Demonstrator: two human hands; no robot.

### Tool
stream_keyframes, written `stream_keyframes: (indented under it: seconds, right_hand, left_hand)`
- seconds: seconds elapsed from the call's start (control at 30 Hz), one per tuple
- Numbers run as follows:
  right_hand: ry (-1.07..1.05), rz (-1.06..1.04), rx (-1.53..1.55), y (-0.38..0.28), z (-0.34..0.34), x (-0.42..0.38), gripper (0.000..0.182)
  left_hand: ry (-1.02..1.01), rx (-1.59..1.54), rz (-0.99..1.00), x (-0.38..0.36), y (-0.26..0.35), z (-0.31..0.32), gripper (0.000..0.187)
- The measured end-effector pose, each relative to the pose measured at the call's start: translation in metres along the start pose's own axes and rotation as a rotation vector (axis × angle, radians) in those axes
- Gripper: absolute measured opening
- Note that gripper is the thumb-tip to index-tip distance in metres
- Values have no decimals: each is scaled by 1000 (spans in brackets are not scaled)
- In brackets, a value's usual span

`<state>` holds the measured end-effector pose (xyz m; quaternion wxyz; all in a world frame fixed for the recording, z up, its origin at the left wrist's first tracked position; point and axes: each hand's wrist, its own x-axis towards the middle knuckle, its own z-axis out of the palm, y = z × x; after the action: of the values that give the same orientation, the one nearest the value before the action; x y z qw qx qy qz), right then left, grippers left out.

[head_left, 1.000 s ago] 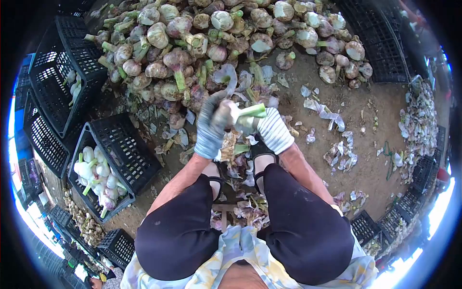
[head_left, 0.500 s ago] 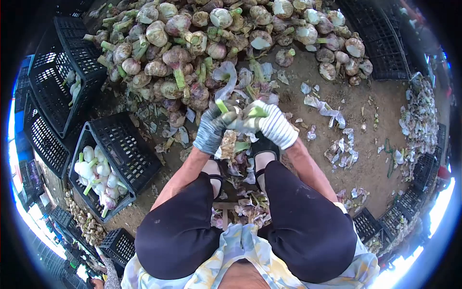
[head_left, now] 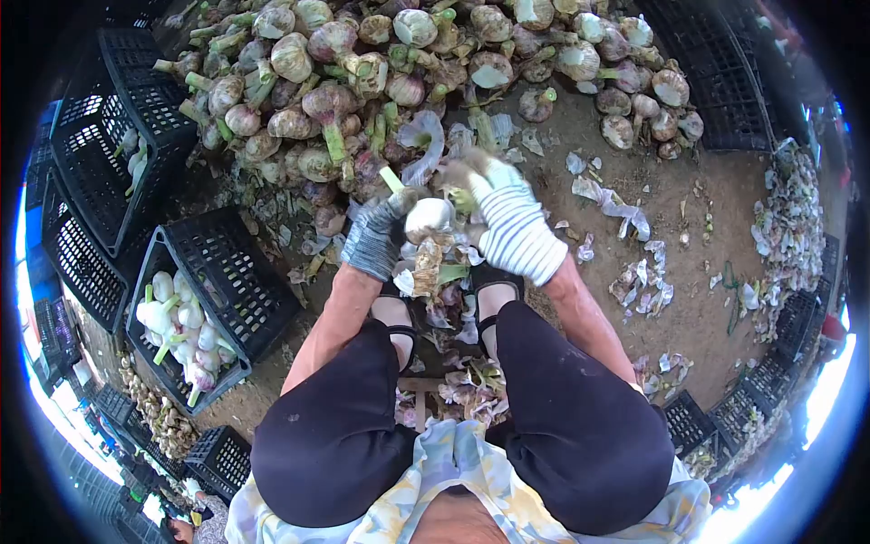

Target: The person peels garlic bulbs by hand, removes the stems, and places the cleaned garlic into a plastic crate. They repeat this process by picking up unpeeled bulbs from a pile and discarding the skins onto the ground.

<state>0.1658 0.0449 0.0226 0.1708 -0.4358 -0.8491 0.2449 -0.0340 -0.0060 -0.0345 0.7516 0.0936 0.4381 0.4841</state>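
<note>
My left hand, in a dark grey striped glove, grips a white peeled garlic bulb whose green stem points up and left. Just right of the bulb is my right hand in a white striped glove, its fingers bent and blurred by motion near greenish peel. Whether the right fingers hold anything is hard to tell. Beyond both hands lies a large heap of unpeeled garlic. Loose brown and white skins lie below the bulb, between my feet.
A black crate with peeled garlic stands tilted at the left, near more black crates. Skins litter the ground at the right. A co-worker is at the lower left. Another crate stands at the upper right.
The hands have moved apart. The white bulb now shows in my left hand, which shifted slightly left, while my right hand moved off it with fingers turned upward.
</note>
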Motion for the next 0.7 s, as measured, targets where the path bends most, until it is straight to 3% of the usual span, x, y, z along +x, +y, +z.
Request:
stream_keyframes:
  seconds: [0.03,0.1,0.13,0.17,0.23,0.27,0.3,0.37,0.4,0.53,0.6,0.7]
  right_hand:
    - [-11,-85,37,-2,4,0,57]
    - [-157,132,364,0,22,-11,39]
    - [-66,122,536,6,37,-17,25]
    - [-58,114,580,-1,36,-18,21]
    - [-201,319,960,-11,30,-20,21]
    - [-294,437,1115,-14,20,-18,21]
    - [-297,441,1113,-12,13,-17,21]
    - [-287,516,1457,-9,5,-16,19]
    - [-214,594,1718,-12,6,-16,17]
    - [-248,610,1698,-19,3,-20,18]
    - [-268,653,1656,-21,9,-23,25]
    - [-223,627,1789,-26,9,-19,23]
  left_hand:
    - [0,-4,-1,3,-7,0,43]
    - [9,-318,-173,7,-17,-1,47]
    - [-137,-406,-306,13,-11,-10,49]
    - [-80,-345,-275,9,-5,-15,49]
    - [2,-449,-279,9,-9,-12,45]
    - [-122,-478,-292,12,-13,-20,41]
    - [-121,-482,-293,9,-8,-6,41]
    - [228,-332,-155,5,0,29,39]
    - [210,-313,-93,3,3,38,37]
    - [365,-237,-81,12,2,46,24]
    - [415,-67,183,5,6,57,16]
    - [399,64,324,5,10,59,15]
